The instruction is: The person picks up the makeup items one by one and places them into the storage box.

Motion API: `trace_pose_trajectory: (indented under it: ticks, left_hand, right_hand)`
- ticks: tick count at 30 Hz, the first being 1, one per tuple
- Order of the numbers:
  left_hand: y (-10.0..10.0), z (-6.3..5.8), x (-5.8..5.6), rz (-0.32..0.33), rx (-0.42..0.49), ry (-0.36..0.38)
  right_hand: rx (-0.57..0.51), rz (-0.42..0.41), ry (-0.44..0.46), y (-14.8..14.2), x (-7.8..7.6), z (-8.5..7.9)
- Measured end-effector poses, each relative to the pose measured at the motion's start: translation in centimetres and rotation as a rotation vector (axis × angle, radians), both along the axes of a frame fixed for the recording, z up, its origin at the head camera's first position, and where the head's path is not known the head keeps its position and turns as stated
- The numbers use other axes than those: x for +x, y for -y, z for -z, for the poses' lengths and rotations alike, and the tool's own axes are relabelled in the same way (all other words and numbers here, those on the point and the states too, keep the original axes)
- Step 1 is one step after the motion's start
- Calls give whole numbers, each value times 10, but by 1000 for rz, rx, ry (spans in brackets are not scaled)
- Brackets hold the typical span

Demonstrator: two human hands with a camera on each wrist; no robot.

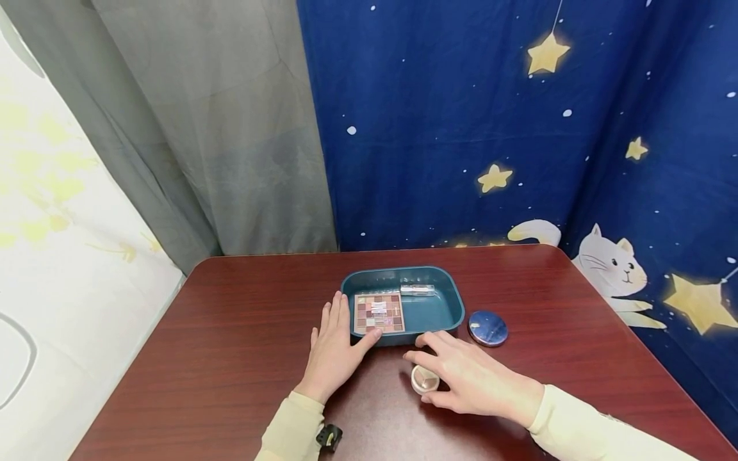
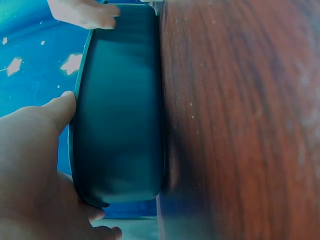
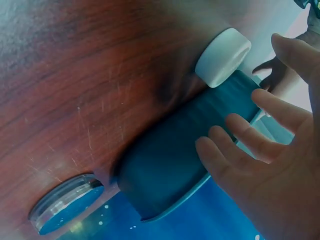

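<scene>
My left hand [image 1: 334,360] rests against the left end of a teal plastic bin [image 1: 434,314], its fingers straight along the side and its thumb on the front rim. Inside the bin lie an eyeshadow palette [image 1: 378,314] and a slim clear tube [image 1: 418,290] behind it. Over a small round cream-coloured makeup pot [image 1: 425,380] in front of the bin hovers my right hand [image 1: 481,379], fingers spread. In the right wrist view a gap shows between those fingers and the white pot [image 3: 223,57]. Just right of the bin sits a round dark blue compact [image 1: 488,328].
Everything stands on a reddish-brown wooden table [image 1: 242,346]. Behind it hang a grey curtain [image 1: 230,128] and a blue curtain [image 1: 432,128] with stars and a white cat. A black band [image 1: 329,436] is on my left wrist.
</scene>
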State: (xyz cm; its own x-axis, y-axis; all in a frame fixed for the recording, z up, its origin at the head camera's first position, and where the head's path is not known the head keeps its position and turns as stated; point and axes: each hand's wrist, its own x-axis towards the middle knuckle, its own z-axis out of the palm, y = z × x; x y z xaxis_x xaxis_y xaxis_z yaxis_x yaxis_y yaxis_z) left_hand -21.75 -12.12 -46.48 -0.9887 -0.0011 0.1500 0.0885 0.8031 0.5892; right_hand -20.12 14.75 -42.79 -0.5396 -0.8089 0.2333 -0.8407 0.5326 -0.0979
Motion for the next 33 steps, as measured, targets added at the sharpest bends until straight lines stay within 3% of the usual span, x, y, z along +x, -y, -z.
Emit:
trace_pose_trajectory:
  ticks: [22,33]
  left_hand:
    - [-1,0,-1,-1,15,-7]
    - [-1,0,0,-8,17,-10]
  right_hand:
    - [98,22,49,-3,-2,17]
    - [58,0,25,0,-2,21]
